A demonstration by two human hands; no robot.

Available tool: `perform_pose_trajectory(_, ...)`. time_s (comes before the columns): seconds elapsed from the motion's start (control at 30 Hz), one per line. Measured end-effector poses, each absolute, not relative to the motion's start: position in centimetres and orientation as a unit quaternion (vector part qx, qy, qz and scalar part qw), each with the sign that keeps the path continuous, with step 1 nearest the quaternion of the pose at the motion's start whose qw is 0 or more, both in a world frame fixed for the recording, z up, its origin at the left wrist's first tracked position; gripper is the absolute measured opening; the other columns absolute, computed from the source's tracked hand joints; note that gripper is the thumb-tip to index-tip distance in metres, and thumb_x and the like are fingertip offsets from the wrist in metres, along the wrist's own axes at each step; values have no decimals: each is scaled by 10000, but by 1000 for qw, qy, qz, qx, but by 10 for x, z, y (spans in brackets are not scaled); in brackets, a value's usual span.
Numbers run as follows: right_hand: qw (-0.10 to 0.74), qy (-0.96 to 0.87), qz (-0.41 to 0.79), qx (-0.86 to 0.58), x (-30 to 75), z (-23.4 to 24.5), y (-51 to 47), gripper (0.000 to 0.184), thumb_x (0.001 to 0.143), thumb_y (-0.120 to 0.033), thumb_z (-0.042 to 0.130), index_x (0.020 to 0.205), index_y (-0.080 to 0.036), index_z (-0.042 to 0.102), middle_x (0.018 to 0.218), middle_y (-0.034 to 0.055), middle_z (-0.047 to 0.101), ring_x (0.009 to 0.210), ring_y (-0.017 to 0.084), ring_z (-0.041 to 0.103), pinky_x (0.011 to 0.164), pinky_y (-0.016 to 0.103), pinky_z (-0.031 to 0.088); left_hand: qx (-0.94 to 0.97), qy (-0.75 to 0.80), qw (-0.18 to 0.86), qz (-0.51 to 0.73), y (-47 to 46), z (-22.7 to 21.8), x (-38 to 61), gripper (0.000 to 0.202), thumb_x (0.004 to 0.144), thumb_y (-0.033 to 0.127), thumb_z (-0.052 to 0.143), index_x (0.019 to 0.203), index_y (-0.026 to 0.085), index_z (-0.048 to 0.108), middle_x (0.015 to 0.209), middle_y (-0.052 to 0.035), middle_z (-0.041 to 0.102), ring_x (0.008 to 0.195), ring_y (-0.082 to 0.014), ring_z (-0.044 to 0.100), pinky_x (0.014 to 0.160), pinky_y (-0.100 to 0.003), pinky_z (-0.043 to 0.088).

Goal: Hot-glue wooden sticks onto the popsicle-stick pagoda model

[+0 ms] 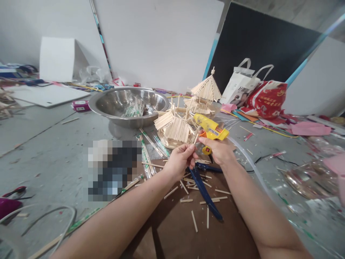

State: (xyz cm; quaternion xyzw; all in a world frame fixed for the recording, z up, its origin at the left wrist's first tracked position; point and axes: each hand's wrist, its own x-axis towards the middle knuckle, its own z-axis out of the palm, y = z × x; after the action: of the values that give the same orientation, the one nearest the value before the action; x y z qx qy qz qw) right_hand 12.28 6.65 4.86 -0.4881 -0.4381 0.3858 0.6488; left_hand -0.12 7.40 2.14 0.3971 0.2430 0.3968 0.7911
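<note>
My left hand (183, 161) is closed in a pinch, with a short wooden stick (196, 139) rising from its fingertips. Wrapped round the handle of a yellow hot glue gun (212, 128) is my right hand (217, 148), its thumb across the near side. Just beyond both hands stands a small building model (178, 129) made of sticks, with slanted roof panels. A taller stick pavilion (206, 90) with a pointed roof is behind it. Below my hands, blue-handled cutters (203, 192) lie spread on a brown board (175, 230), among several cut stick pieces (194, 221).
A steel basin (129, 118) containing wrapped chopsticks stands left of the models. More wrapped chopsticks (147, 158) lie in front of it. At the back right are a white bag (237, 88) and a red bag (269, 99). A pale cable (245, 154) crosses the floor at right.
</note>
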Motion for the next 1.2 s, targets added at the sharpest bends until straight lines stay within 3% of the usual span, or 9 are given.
perform_pose_trajectory(0.2, 633, -449, 369, -513, 123, 47, 65, 224, 548, -203, 659, 760, -204, 586, 714, -37, 602, 646, 97, 556, 646, 235, 444, 394, 255, 785, 405, 72, 26, -1, 197, 692, 326, 557, 675, 140, 492, 503, 35, 532, 331, -37, 410, 312, -150, 287)
perform_pose_trajectory(0.4, 669, -430, 352, -494, 130, 63, 59, 230, 535, -167, 657, 751, -194, 582, 726, -25, 598, 595, 90, 554, 563, 227, 455, 340, 304, 767, 451, 77, 19, -2, 167, 691, 287, 557, 669, 139, 483, 509, 39, 525, 321, -28, 390, 308, -146, 276)
perform_pose_trajectory(0.6, 709, -414, 331, -464, 136, 78, 54, 220, 506, -139, 668, 703, -189, 584, 711, -27, 599, 581, 89, 557, 618, 255, 471, 338, 313, 777, 429, 82, 16, 0, 173, 673, 269, 579, 627, 132, 484, 526, 27, 539, 323, -25, 396, 307, -147, 278)
perform_pose_trajectory(0.8, 674, -421, 349, -496, 137, 69, 56, 205, 532, -206, 670, 719, -178, 588, 721, -14, 594, 589, 106, 555, 512, 240, 459, 300, 285, 811, 413, 88, 18, 0, 146, 667, 229, 592, 633, 128, 491, 531, 29, 539, 327, -16, 390, 307, -135, 277)
perform_pose_trajectory(1.2, 651, -427, 343, -525, 134, 60, 62, 243, 497, -186, 669, 726, -193, 589, 692, -34, 596, 586, 98, 553, 535, 230, 449, 243, 270, 852, 378, 95, 18, 1, 146, 696, 183, 561, 607, 139, 454, 513, 35, 534, 328, -14, 384, 301, -113, 266)
